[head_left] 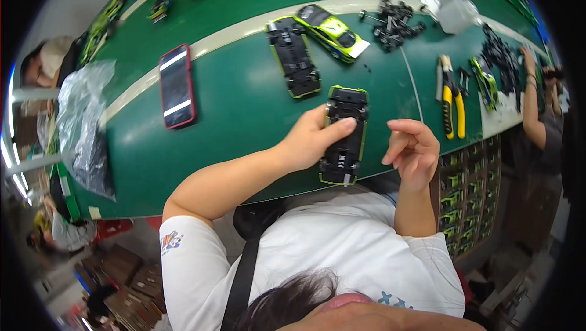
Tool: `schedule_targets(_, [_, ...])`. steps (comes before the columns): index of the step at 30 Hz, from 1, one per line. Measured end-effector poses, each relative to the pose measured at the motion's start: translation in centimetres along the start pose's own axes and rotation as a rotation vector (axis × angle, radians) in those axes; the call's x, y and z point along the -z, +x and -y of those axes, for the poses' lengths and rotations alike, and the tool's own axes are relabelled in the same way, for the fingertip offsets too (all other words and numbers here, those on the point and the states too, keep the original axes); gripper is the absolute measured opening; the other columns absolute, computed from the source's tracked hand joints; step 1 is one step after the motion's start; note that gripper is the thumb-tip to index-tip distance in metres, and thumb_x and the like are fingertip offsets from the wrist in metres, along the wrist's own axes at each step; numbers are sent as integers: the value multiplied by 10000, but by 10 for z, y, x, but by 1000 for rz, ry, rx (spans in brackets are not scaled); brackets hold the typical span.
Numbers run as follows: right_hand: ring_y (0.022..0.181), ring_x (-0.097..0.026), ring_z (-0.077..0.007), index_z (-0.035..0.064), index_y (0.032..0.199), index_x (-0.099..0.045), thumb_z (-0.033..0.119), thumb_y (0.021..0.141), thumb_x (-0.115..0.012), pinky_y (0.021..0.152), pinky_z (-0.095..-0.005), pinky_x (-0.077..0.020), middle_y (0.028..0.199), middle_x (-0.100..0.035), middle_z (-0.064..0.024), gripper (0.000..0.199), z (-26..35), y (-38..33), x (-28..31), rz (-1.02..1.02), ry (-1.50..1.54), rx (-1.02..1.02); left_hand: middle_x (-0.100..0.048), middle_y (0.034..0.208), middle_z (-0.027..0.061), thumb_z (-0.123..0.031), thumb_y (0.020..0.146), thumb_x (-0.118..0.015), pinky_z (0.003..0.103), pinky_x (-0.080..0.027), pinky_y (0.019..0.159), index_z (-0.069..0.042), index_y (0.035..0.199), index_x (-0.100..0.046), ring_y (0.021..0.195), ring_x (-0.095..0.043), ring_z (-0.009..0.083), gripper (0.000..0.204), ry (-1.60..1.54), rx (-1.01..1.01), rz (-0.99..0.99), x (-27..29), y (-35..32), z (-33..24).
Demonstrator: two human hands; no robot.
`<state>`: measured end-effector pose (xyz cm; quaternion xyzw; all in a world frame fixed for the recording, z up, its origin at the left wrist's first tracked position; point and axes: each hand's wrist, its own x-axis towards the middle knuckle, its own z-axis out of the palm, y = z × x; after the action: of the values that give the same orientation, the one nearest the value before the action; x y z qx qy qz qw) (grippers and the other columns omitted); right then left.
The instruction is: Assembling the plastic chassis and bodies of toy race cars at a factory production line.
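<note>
My left hand [314, 138] grips a toy car [347, 148] with its black underside up and a thin lime-green edge showing. The thumb presses across the chassis while the fingers wrap beneath it. To the right of the car my right hand [413, 151] hovers with curled, slightly parted fingers and nothing visible in it. Just beyond the held car lies an overturned toy car [294, 56], also black underneath. Touching its far side, an upright lime-green toy car [332, 32] rests on its wheels.
A red-cased phone [177, 87] lies left on the green table [232, 148]. Yellow-handled pliers [452, 102] and piles of black parts [395, 22] sit right. A plastic bag [88, 123] is at far left. Compartments of green cars [470, 196] stand below the table edge. Other people work nearby.
</note>
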<state>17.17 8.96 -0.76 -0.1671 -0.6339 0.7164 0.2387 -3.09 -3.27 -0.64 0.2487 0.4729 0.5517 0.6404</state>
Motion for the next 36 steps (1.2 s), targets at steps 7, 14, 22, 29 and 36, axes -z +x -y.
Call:
schedule_targets(7, [586, -497, -62, -25, 1327, -469, 800, 746, -538, 508, -186, -372, 1084, -684, -120, 1012, 8, 22, -29, -155, -23, 181, -664, 972, 183, -293, 960, -554, 378, -598, 686, -19, 1177, -488, 780, -700, 256, 355, -30, 23, 58, -2, 7, 0])
schedule_targets(14, [548, -475, -39, -23, 1301, -509, 800, 762, -517, 490, -175, -350, 876, -692, -88, 984, 9, 20, -20, -141, -10, 195, -668, 965, 175, -274, 964, -549, 367, -593, 686, -19, 1166, -493, 772, -697, 242, 330, 58, -2, 9, -3, 7, 2])
schedule_targets(22, [628, -567, -65, -27, 1122, -634, 523, 825, -680, 555, -185, -393, 752, -656, -54, 626, 10, 11, 0, -20, 64, 172, -671, 967, 163, -270, 961, -557, 354, -585, 703, -13, 1159, -513, 781, -694, 225, 327, 75, 14, 20, -2, 4, -1])
schedule_targets(29, [1187, -516, -325, 37, 1182, -595, 141, 611, -810, 1013, -435, -399, 1171, -612, -101, 619, 55, 40, 4, 284, -597, 372, -674, 991, 82, -228, 927, -619, 302, -527, 790, -10, 1133, -585, 892, -642, 138, 302, 205, 202, 332, 3, 1, -14])
schedule_targets(36, [1339, -376, -338, 93, 1159, -596, 52, 573, -788, 1056, -478, -363, 1337, -499, -97, 618, 52, 49, -1, 572, -814, 292, -671, 892, 69, -252, 889, -639, 301, -498, 733, 5, 1101, -613, 800, -616, 131, 333, 425, 151, 456, 1, 2, -14])
